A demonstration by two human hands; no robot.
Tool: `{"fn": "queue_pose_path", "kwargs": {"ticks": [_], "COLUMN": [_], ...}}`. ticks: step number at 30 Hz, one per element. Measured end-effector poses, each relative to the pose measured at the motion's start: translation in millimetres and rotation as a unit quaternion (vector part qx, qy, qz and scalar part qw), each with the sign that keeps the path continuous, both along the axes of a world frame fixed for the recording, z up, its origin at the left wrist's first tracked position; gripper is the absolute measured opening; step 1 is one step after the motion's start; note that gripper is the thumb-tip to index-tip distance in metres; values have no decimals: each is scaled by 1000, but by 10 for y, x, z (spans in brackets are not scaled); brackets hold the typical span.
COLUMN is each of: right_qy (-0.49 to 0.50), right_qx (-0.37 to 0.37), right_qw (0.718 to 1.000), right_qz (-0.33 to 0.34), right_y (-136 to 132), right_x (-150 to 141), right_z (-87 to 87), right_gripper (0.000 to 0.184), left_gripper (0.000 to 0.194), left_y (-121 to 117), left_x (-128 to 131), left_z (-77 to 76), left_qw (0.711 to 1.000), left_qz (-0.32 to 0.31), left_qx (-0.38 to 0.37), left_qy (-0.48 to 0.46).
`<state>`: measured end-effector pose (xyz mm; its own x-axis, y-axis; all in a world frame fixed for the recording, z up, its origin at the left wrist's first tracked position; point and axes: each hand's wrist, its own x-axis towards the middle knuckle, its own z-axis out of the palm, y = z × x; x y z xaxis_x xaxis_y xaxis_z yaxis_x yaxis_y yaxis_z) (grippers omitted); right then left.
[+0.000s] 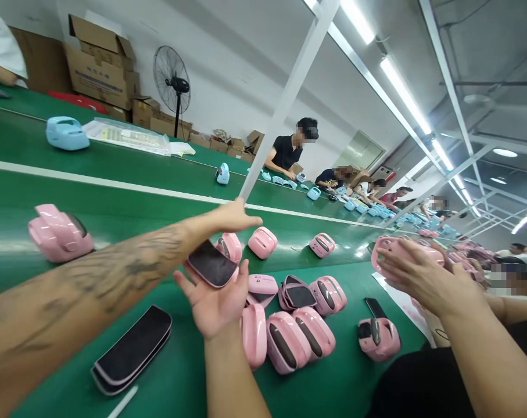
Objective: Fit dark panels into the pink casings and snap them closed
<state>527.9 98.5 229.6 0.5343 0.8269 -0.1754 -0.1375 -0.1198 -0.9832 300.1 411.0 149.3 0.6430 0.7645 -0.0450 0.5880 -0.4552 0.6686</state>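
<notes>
My left hand (213,305) is palm up over the green belt, with a flat black pad with pink edging (211,264) lying across it. My right hand (420,273) wraps over a glossy pink plastic shell (387,247) at the belt's far side. A tattooed co-worker's arm (115,273) reaches in from the left, its open hand (236,216) just above the pad. Several pink shells (287,339) with dark inserts stand below my left hand. Another black pad (131,349) lies on the belt at lower left.
Green conveyor belts (167,377) run side by side toward the far end, carrying more pink shells and pale blue devices (67,132). A black phone (375,307) lies on white paper. Co-workers line the belts. Cardboard boxes (100,64) and a standing fan (172,81) stand against the wall.
</notes>
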Motion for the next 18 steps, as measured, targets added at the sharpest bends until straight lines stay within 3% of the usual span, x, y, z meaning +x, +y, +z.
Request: {"fn": "queue_pose_path", "kwargs": {"ticks": [3, 6, 8, 10, 12, 14, 16, 18], "right_qy": [-54, -111, -140, -145, -159, -242, -382, -462], "right_qx": [-37, -22, -11, -8, -6, 0, 13, 61], "right_qw": [972, 952, 951, 950, 942, 910, 858, 836], "right_qz": [-226, -284, -277, -276, -295, -336, -344, -290], "right_y": [-221, -291, -309, -307, -263, -160, 2, 213], "right_x": [574, 845, 890, 842, 695, 438, 80, -346], "right_z": [30, -89, -120, -96, -78, -134, -291, -520], "right_gripper": [58, 54, 53, 55, 56, 58, 62, 56], "left_gripper": [118, 139, 128, 95, 64, 55, 73, 103], "left_y": [-227, -445, -506, -512, -490, -460, -424, -372], "left_x": [853, 1400, 1552, 1588, 1569, 1518, 1422, 1254], "left_z": [-325, -751, -960, -1066, -1067, -965, -767, -494], "left_qw": [997, 994, 994, 995, 997, 999, 998, 994], "left_qz": [16, 37, 45, 51, 53, 42, 20, -2], "left_qx": [-31, -41, -42, -35, -27, -27, -33, -37], "left_qy": [74, 96, 93, 77, 49, 11, -40, -105]}}
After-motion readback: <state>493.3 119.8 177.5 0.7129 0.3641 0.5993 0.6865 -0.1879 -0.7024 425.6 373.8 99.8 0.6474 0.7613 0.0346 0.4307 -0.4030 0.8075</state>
